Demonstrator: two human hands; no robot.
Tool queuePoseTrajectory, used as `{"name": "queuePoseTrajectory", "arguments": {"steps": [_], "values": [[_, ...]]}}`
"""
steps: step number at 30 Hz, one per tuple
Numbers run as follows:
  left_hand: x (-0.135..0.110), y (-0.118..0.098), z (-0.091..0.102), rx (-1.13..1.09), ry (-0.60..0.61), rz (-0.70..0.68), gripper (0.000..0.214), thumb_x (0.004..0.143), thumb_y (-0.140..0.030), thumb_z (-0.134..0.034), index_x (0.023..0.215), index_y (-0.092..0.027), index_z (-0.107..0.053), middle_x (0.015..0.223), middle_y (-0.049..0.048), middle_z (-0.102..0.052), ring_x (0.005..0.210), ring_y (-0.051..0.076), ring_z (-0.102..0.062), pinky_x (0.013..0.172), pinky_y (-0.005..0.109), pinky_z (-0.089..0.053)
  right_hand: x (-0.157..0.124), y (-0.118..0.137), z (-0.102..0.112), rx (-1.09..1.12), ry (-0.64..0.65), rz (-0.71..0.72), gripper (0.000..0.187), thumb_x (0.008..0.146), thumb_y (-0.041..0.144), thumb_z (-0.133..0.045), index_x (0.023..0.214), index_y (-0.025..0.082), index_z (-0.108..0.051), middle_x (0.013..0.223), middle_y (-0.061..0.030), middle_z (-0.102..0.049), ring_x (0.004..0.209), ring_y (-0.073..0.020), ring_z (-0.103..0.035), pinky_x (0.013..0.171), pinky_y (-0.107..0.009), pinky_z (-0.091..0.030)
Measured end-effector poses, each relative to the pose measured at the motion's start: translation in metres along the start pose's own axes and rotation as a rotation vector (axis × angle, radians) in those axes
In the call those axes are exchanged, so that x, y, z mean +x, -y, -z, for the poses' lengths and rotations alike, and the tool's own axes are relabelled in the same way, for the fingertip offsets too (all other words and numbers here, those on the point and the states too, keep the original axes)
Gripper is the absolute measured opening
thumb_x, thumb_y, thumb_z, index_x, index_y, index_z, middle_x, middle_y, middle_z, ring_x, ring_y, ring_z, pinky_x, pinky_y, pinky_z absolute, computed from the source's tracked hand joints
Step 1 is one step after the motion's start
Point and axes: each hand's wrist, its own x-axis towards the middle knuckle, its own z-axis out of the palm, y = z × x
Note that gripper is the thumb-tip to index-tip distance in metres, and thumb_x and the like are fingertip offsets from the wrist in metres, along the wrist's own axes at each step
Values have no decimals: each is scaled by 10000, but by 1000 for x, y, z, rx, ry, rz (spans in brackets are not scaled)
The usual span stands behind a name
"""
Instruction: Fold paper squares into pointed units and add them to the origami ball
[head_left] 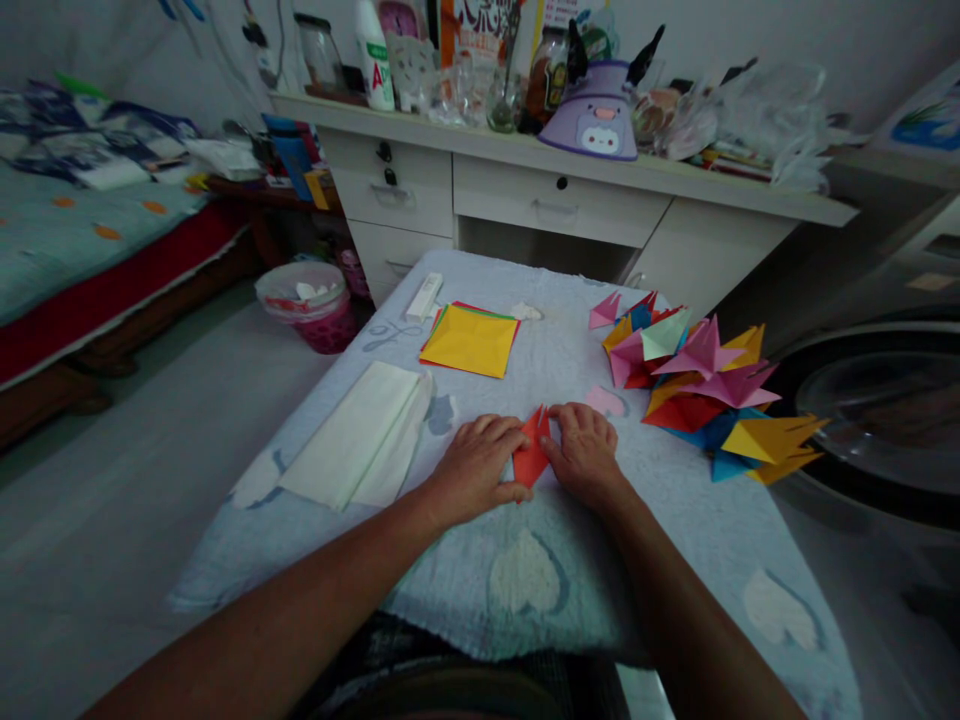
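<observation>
A small piece of folded orange-red origami paper (531,452) lies on the cloth-covered table, with two narrow points at its far end. My left hand (478,466) grips its left side, the thumb near the bottom tip and the fingers along the upper left. From the right, my right hand (586,450) holds the other edge, its thumb pressed on the paper and the fingers curled. Beyond my hands sits a stack of square paper sheets (472,342), yellow on top. Several folded paper cranes (705,360) in mixed colours are heaped at the right.
A folded white cloth or paper (352,435) lies left of my hands, and a small white box (425,297) is near the far left corner. Behind the table stands a white desk (510,180) crowded with jars. A pink bin (319,310) is on the floor at left.
</observation>
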Motion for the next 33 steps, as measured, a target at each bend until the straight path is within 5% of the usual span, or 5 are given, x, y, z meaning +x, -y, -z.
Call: {"name": "queuePoseTrajectory", "arguments": {"steps": [12,19,33], "values": [[-3,4,-4,120,6,-40,629,774,-499,-735,1330,-288,-532,1412,57,-508,1276,293,-424,1050,449,-357,-1,3,0,-30,-77,7,353,898,452,-526,1143,197,-531,1181,-119,-571,1085,-303,-475,937,-468,-334],[2,0,-4,142,-37,-24,285,922,-358,-580,1186,-259,-619,1304,36,-582,1190,252,-475,1008,424,-393,1,3,-1,4,-97,-17,265,895,338,-525,1119,196,-541,1149,-109,-586,1075,-291,-489,919,-445,-344],[29,-8,8,21,22,88,452,778,-193,-616,1209,-170,-484,1204,101,-588,1144,260,-534,1020,419,-424,-3,-3,4,116,-37,57,380,817,455,-596,1092,198,-546,1133,-107,-566,1071,-301,-483,935,-465,-350]]}}
